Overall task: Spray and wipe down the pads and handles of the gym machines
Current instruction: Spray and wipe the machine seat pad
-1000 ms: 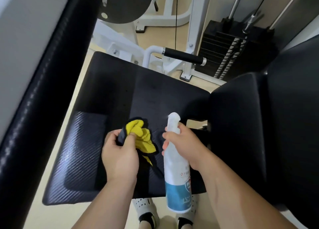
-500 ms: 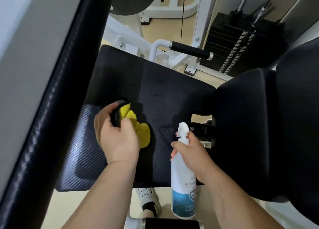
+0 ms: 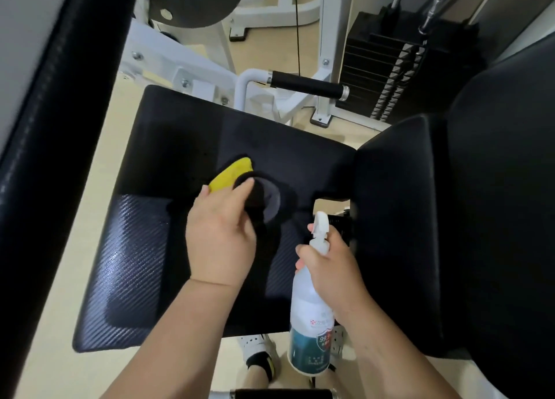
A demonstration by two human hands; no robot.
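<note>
The left hand (image 3: pixel 222 236) presses a yellow and black cloth (image 3: pixel 232 174) onto the middle of the black seat pad (image 3: pixel 156 146), fingers curled over it. Bare pad lies open toward the far and left edges. The right hand (image 3: pixel 329 266) grips the spray bottle (image 3: pixel 310 311) at the seat's near right corner, just beside the back pad (image 3: pixel 399 218).

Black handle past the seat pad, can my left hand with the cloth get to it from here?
Probably yes. The left hand holds the cloth on the seat pad, and nothing stands between it and the black handle beyond the pad's far edge.
</note>
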